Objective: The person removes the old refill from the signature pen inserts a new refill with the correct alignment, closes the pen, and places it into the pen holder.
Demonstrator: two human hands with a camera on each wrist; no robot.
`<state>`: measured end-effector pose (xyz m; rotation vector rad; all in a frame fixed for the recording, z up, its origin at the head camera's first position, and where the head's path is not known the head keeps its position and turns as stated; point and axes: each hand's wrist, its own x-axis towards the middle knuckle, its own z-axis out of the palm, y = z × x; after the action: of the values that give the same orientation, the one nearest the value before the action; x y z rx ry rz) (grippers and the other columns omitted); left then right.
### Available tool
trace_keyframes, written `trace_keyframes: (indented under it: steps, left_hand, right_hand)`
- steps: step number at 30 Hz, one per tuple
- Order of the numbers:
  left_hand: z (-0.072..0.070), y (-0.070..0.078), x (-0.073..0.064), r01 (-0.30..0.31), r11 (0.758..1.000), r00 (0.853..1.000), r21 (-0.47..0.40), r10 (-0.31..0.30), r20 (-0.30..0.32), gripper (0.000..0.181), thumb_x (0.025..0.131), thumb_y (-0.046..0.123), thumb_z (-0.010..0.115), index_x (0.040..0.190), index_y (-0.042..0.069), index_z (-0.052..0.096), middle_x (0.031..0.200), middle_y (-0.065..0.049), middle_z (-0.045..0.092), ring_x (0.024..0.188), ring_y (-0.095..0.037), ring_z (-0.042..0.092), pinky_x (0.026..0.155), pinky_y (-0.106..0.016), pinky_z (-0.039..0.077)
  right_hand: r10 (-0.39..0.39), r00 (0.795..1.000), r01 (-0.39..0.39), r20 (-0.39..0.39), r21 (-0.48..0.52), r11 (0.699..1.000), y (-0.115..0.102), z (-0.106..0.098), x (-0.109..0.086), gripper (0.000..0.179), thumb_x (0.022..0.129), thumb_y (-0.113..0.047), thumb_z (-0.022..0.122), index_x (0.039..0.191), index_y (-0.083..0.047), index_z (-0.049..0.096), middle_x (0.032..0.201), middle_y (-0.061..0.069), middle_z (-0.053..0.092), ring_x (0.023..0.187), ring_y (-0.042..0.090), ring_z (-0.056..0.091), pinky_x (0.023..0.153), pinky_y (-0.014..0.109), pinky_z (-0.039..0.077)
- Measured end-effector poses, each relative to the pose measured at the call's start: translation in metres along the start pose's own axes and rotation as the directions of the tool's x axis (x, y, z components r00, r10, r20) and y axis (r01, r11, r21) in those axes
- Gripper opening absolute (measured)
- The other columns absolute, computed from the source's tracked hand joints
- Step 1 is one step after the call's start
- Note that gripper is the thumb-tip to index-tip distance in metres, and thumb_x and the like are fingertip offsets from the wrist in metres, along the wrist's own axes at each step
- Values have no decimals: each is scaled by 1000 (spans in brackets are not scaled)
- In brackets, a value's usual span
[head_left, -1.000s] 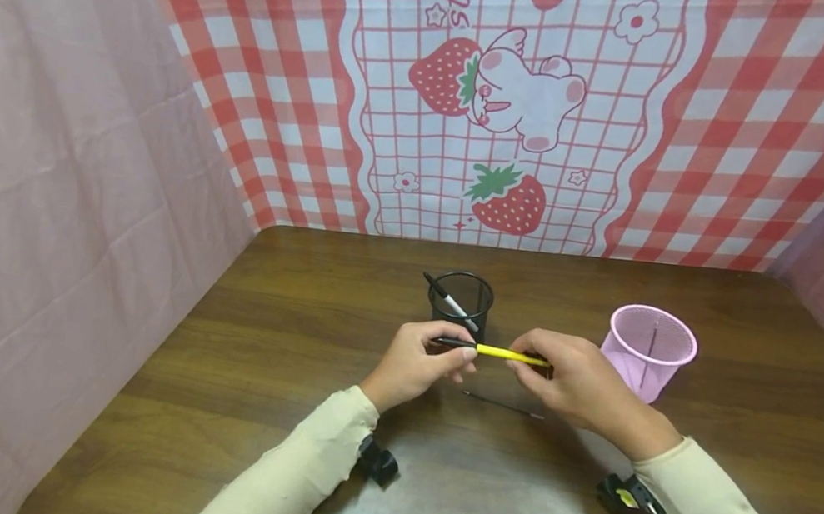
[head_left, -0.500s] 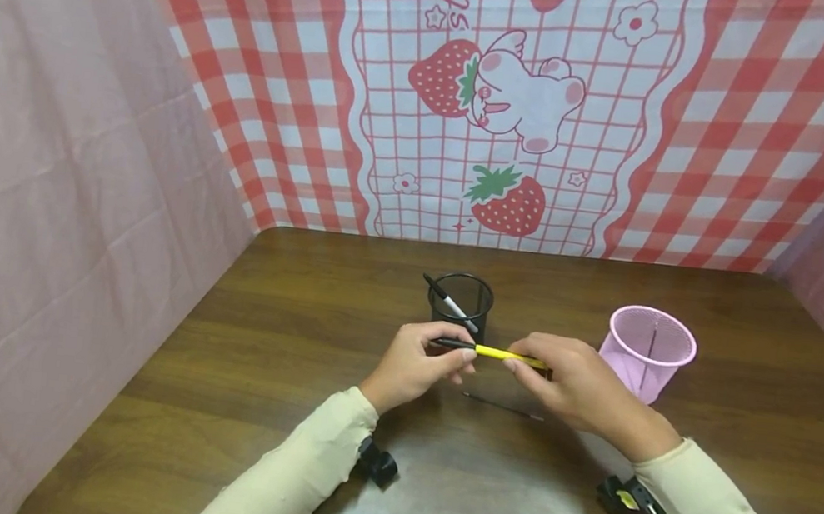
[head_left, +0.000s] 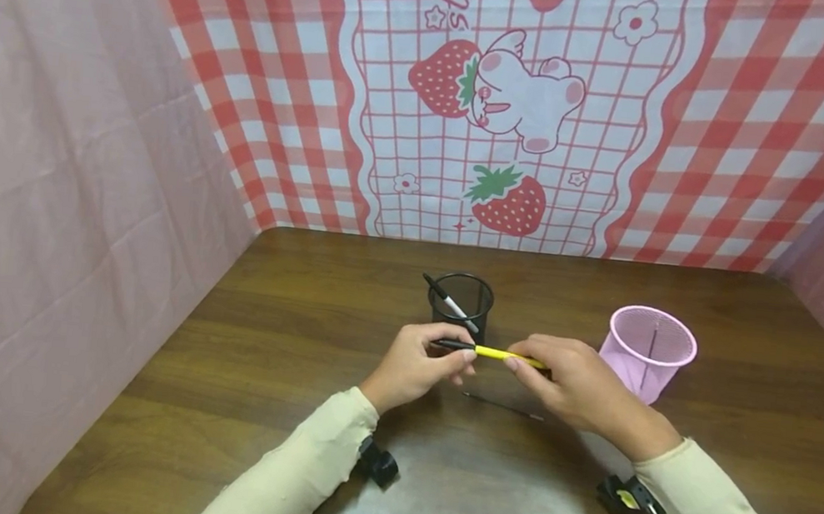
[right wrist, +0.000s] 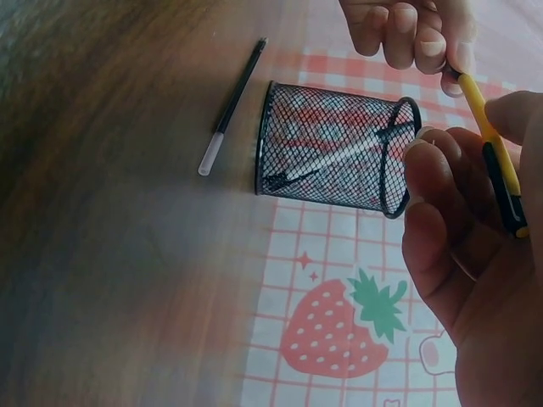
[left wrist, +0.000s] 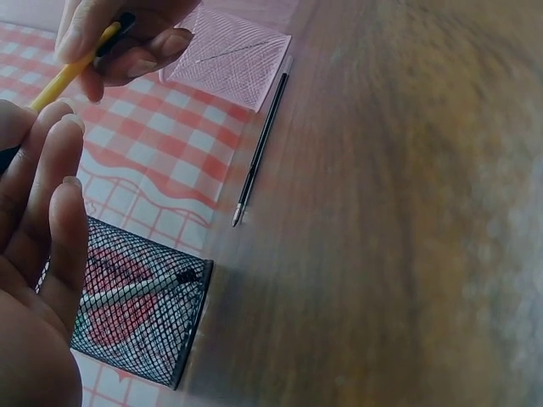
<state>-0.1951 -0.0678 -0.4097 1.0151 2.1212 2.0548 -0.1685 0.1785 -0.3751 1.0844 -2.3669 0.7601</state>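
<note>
A ballpoint pen (head_left: 490,351) with a yellow barrel and a black front part is held level between both hands, above the table. My left hand (head_left: 413,363) pinches its black part between thumb and fingers. My right hand (head_left: 574,383) grips the yellow end, where a black clip shows in the right wrist view. Below the hands a thin dark pen refill (left wrist: 261,144) with a metal tip and a clear end lies on the table. Just behind my left hand stands a black mesh pen holder (right wrist: 331,191), with a grey marker (head_left: 450,300) with black ends leaning inside it.
A pink mesh pen holder (head_left: 627,363) stands to the right, beyond my right hand, with a thin dark rod (head_left: 651,353) inside. Behind the brown wooden table (head_left: 234,372) hangs a red checked strawberry cloth (head_left: 299,111). Pale pink cloth (head_left: 67,170) hangs at the left.
The right thumb and fingers have shifted slightly along the yellow barrel and cover more of its end. The left hand, refill and both holders stay in place.
</note>
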Motion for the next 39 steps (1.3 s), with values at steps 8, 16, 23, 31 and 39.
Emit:
trace_keyframes:
  steps: [8,16,23,31,39]
  left_hand:
    - [-1,-2,1,-3,1000,1000,-6,3,-10,10,94,6,71,101,-1,69,79,-11,73,63,-20,69,59,-41,62]
    - [-1,-1,1,27,999,1000,-32,-28,-14,10,93,4,71,101,-3,69,77,-14,72,64,-22,69,60,-41,62]
    - [-2,0,1,47,999,999,-25,-48,-20,11,94,6,70,101,-3,70,76,-12,72,65,-23,70,61,-42,62]
    - [-3,-2,1,45,999,999,-24,-45,-15,12,94,7,70,101,-4,70,75,-13,72,64,-21,70,60,-42,62]
    - [-2,-2,0,27,999,999,-22,-27,-17,12,94,5,71,101,-3,69,75,-13,71,64,-20,69,60,-42,62]
  right_hand:
    - [77,996,-76,35,-19,997,-2,-2,0,25,86,-21,81,107,-17,67,84,-14,63,64,4,55,57,23,48]
    - [24,999,-25,-29,-49,999,2,-1,-1,31,79,-12,85,98,-14,60,75,-14,57,60,6,54,52,22,47]
    - [-16,999,14,-38,-45,999,4,-1,-1,32,76,-8,85,95,-14,60,75,-15,56,62,3,52,52,20,47]
    - [-33,998,30,-54,-49,998,3,0,-1,29,76,-6,84,91,-16,62,74,-16,55,63,0,50,52,19,46]
    - [-61,995,56,-82,-61,997,4,1,-1,24,77,-7,83,89,-18,64,75,-16,56,62,1,50,52,17,43]
